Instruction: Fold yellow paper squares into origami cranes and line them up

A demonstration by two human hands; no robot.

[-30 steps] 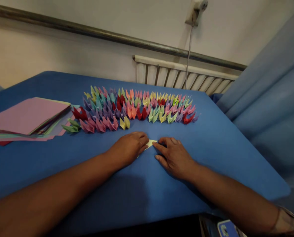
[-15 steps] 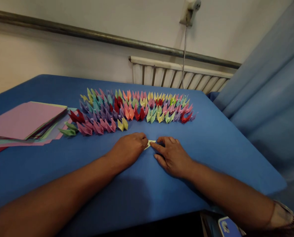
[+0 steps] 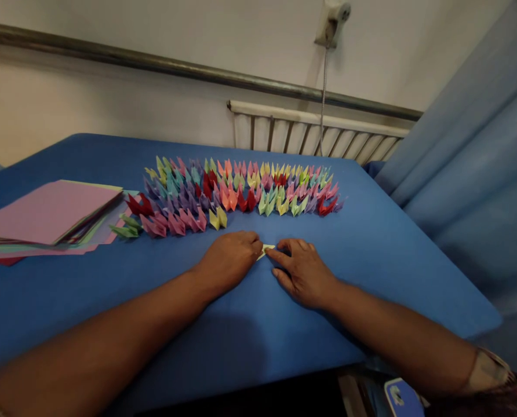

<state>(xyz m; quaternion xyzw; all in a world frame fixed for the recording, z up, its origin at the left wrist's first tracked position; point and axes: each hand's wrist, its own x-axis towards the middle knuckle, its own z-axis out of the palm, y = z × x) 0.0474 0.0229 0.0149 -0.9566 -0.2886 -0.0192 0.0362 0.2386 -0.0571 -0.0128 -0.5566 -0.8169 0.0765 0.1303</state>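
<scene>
"What's at the far left?"

"A loose stack of coloured paper sheets [image 3: 52,211], pink on top, lying on the blue tabletop [image 3: 393,260]. Just right of it the origami cranes [image 3: 229,198] begin, crowded in uneven rows behind the hands."

"And the left hand [image 3: 230,262]?"

"In front of the cranes, its fingers bunched together over one end of a small pale-yellow folded paper [image 3: 262,253]. The fingertips are hidden, so I can't tell whether they pinch it or only hold it down."

"So the paper lies between the hands?"

"Yes, on the tabletop, mostly covered. The right hand [image 3: 306,272] sits just beyond: index finger stretched onto the paper, thumb spread away from it, nothing pinched."

"Which step is this, would you say?"

"Pressing or lining up a crease, I'd judge, with the folding only partway along. The piece looks flat, nothing like the raised wings behind it."

"What does the next move call for?"

"A steady left hand, I'd think, and the right fingertip firm along the fold, keeping the edges matched."
</scene>
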